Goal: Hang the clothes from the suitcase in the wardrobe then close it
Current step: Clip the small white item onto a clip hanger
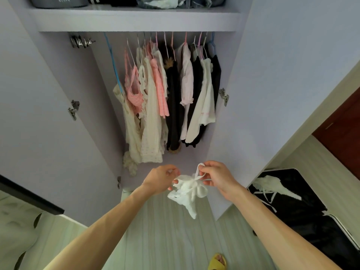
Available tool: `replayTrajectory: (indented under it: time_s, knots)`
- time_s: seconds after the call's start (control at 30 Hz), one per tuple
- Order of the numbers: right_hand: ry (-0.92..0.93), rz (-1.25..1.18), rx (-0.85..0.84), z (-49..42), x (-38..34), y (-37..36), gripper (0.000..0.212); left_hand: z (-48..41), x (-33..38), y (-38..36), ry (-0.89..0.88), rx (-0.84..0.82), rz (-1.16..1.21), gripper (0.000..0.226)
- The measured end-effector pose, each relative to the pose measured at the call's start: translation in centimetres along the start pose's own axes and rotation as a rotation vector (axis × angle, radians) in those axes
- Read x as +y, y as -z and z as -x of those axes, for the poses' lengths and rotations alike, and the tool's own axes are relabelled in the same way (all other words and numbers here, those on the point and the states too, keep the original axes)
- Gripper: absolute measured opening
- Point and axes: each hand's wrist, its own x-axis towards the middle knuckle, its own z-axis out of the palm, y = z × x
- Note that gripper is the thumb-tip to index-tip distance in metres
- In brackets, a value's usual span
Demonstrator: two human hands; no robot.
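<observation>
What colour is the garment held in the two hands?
White. The garment shows best in the head view, held between the left hand and right hand.

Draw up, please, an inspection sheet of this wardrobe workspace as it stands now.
Surface: pale plank floor in front of the wardrobe.
Job's things: white garment held in the air; wardrobe with both doors open and hung clothes on its rail; suitcase open at the right, with another white piece lying in it.
Clutter: yellow slipper on the floor; stored things on the top shelf.
Hands: left hand pinches the garment's edge; right hand pinches its strap loop.
Cables: nothing seen.
Surroundings: red-brown door at the far right.
</observation>
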Motion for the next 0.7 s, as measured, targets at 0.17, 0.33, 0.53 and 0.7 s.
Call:
replayTrajectory:
  time_s: [0.17, 0.33, 0.53, 0.7]
  knots:
    - [-0.02, -0.045, 0.014, 0.0, 0.4, 0.7, 0.016, -0.3, -0.3, -0.1, -0.002, -0.124, -0.158, 0.025]
    - [-0.018, -0.054, 0.028, 0.2, -0.3, 1.1, 0.013, 0.2, -0.8, -0.3, -0.015, -0.278, -0.18, 0.029]
    - [-0.023, -0.036, 0.032, 0.7, -0.2, 1.2, 0.018, 0.9, 0.5, 0.0, 0.0, -0.378, 0.041, 0.045]
    - [-0.017, -0.054, 0.046, 1.1, 0.2, 1.4, 0.013, 0.6, 0.7, 0.3, 0.079, -0.156, 0.47, 0.034]
